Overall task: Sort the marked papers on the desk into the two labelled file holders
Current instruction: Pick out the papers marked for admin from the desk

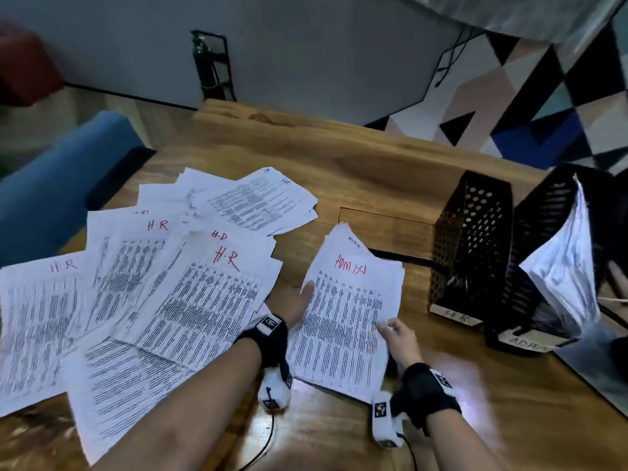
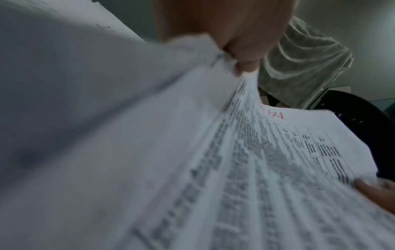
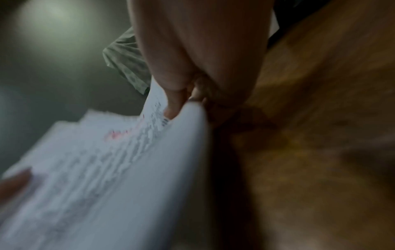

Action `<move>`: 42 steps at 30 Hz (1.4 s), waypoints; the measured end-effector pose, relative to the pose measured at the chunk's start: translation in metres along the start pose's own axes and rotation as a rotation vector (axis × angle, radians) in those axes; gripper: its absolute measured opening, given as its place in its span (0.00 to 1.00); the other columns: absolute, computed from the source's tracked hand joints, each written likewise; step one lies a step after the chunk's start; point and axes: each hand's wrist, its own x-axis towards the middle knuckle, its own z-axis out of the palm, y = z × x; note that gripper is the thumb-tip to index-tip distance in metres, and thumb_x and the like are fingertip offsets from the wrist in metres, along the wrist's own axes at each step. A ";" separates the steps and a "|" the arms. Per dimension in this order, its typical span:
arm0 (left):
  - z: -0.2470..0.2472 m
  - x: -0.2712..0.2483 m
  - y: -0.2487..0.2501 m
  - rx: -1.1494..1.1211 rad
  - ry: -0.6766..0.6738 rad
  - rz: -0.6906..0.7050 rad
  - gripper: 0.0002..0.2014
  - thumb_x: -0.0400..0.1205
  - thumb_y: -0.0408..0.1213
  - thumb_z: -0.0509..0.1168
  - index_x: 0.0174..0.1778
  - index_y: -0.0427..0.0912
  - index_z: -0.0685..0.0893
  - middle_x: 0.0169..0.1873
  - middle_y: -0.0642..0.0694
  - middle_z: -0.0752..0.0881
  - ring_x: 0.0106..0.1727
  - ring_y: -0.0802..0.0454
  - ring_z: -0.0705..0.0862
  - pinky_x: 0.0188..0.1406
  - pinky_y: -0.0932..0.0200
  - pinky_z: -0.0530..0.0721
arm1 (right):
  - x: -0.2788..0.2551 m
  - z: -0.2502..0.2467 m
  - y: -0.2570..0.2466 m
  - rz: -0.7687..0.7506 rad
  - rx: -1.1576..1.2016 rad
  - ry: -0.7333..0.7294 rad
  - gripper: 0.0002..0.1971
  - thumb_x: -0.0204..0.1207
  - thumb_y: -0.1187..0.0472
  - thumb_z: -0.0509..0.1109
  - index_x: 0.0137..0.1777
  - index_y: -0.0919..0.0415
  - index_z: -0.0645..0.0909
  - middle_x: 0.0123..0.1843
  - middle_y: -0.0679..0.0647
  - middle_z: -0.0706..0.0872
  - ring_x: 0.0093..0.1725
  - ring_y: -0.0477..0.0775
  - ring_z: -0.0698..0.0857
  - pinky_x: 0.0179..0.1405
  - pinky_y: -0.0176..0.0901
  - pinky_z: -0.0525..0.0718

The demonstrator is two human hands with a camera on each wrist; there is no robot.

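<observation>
A wooden tabletop (image 1: 356, 158) is carrying loose sheets marked "H.R" (image 1: 190, 300) spreading across its left side. At the right, the holder labelled HR (image 1: 469, 246) is standing with nothing visible inside, while its neighbour (image 1: 537, 266) is holding white papers (image 1: 567, 266). Between them, the left hand (image 1: 299, 300) and right hand (image 1: 397, 338) are pinching opposite edges of a stack marked "ADMIN" (image 1: 343, 321).

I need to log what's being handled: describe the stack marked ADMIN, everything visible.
The ADMIN stack is several white printed sheets, loosely squared, edges fanned at the top. Dense black tabular text covers the top sheet, with ADMIN handwritten in red near its top. It lies tilted over the wooden desk, right of the H.R sheets. The left hand holds its left edge and the right hand pinches its right edge.
</observation>
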 end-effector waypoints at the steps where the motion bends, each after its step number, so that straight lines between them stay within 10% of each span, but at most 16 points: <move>1: -0.001 -0.003 0.004 0.004 0.030 0.028 0.38 0.78 0.66 0.45 0.72 0.40 0.74 0.73 0.38 0.75 0.74 0.41 0.72 0.75 0.51 0.68 | -0.002 -0.002 0.005 -0.010 -0.004 -0.030 0.09 0.77 0.68 0.67 0.36 0.60 0.75 0.44 0.59 0.80 0.46 0.53 0.77 0.41 0.40 0.73; 9: -0.005 -0.022 0.000 -0.179 -0.086 -0.024 0.22 0.85 0.41 0.57 0.72 0.33 0.72 0.74 0.39 0.72 0.74 0.41 0.72 0.74 0.55 0.64 | -0.003 -0.017 0.005 -0.004 -0.129 0.565 0.09 0.78 0.72 0.58 0.42 0.66 0.79 0.57 0.69 0.82 0.53 0.67 0.82 0.57 0.54 0.78; 13: -0.011 -0.019 -0.021 -0.291 -0.164 -0.049 0.15 0.81 0.40 0.65 0.54 0.31 0.84 0.54 0.32 0.86 0.47 0.42 0.83 0.45 0.56 0.79 | -0.009 -0.007 0.005 -0.015 -0.117 0.325 0.10 0.77 0.58 0.68 0.49 0.65 0.77 0.48 0.61 0.82 0.51 0.63 0.82 0.51 0.49 0.78; 16: -0.016 -0.021 -0.022 -0.317 -0.078 -0.043 0.12 0.74 0.39 0.74 0.30 0.38 0.80 0.28 0.43 0.76 0.28 0.51 0.72 0.25 0.64 0.68 | -0.017 0.014 0.000 -0.014 -0.155 0.196 0.18 0.70 0.62 0.75 0.58 0.64 0.75 0.52 0.57 0.77 0.53 0.59 0.79 0.56 0.53 0.79; 22: -0.020 -0.012 -0.022 -0.324 -0.121 -0.091 0.26 0.86 0.46 0.52 0.71 0.28 0.71 0.68 0.25 0.76 0.68 0.33 0.77 0.54 0.57 0.72 | -0.015 0.023 0.011 -0.035 -0.124 0.223 0.04 0.75 0.64 0.67 0.43 0.59 0.84 0.46 0.63 0.88 0.48 0.64 0.85 0.47 0.51 0.80; 27: -0.020 -0.005 -0.043 -0.280 -0.069 -0.108 0.22 0.84 0.40 0.59 0.54 0.18 0.78 0.50 0.16 0.79 0.56 0.26 0.81 0.48 0.54 0.75 | -0.021 -0.010 0.011 0.069 0.047 0.535 0.07 0.78 0.66 0.62 0.51 0.64 0.81 0.47 0.62 0.85 0.47 0.63 0.83 0.44 0.52 0.79; 28: -0.020 -0.005 -0.044 -0.302 -0.052 -0.119 0.22 0.83 0.39 0.62 0.45 0.16 0.79 0.42 0.17 0.79 0.67 0.30 0.74 0.43 0.55 0.75 | -0.024 -0.017 0.010 0.081 0.023 0.535 0.08 0.78 0.67 0.63 0.54 0.66 0.81 0.48 0.62 0.85 0.48 0.62 0.83 0.46 0.47 0.77; 29: -0.021 -0.004 -0.045 -0.327 -0.028 -0.122 0.21 0.82 0.39 0.64 0.40 0.18 0.80 0.37 0.20 0.80 0.42 0.45 0.75 0.40 0.54 0.75 | -0.024 -0.022 0.012 0.084 -0.009 0.510 0.09 0.78 0.67 0.64 0.55 0.67 0.81 0.50 0.63 0.85 0.50 0.63 0.83 0.47 0.46 0.76; 30: -0.023 -0.005 -0.044 -0.339 -0.018 -0.127 0.20 0.80 0.39 0.66 0.43 0.18 0.82 0.40 0.22 0.83 0.50 0.26 0.83 0.43 0.52 0.78 | -0.024 -0.025 0.015 0.090 -0.033 0.460 0.10 0.77 0.67 0.66 0.55 0.68 0.82 0.51 0.65 0.86 0.50 0.63 0.84 0.48 0.47 0.77; 33: -0.023 -0.004 -0.041 -0.348 -0.029 -0.159 0.25 0.76 0.41 0.71 0.60 0.24 0.80 0.59 0.26 0.84 0.60 0.32 0.83 0.62 0.44 0.81 | -0.023 -0.022 0.017 0.110 -0.059 0.284 0.09 0.73 0.67 0.71 0.52 0.69 0.85 0.49 0.65 0.88 0.47 0.62 0.86 0.57 0.58 0.83; 37: -0.019 -0.002 -0.040 -0.360 -0.030 -0.174 0.25 0.68 0.44 0.78 0.52 0.29 0.84 0.51 0.31 0.87 0.54 0.35 0.85 0.58 0.40 0.83 | -0.022 -0.005 0.013 0.155 -0.016 0.218 0.07 0.69 0.70 0.74 0.47 0.68 0.86 0.45 0.64 0.89 0.46 0.62 0.87 0.54 0.55 0.85; 42: -0.026 -0.007 -0.033 -0.360 -0.040 -0.166 0.19 0.82 0.43 0.62 0.49 0.25 0.82 0.46 0.30 0.84 0.49 0.37 0.83 0.49 0.53 0.74 | -0.018 -0.005 0.006 0.145 0.008 0.439 0.09 0.75 0.68 0.69 0.54 0.64 0.83 0.50 0.59 0.87 0.49 0.60 0.84 0.53 0.48 0.81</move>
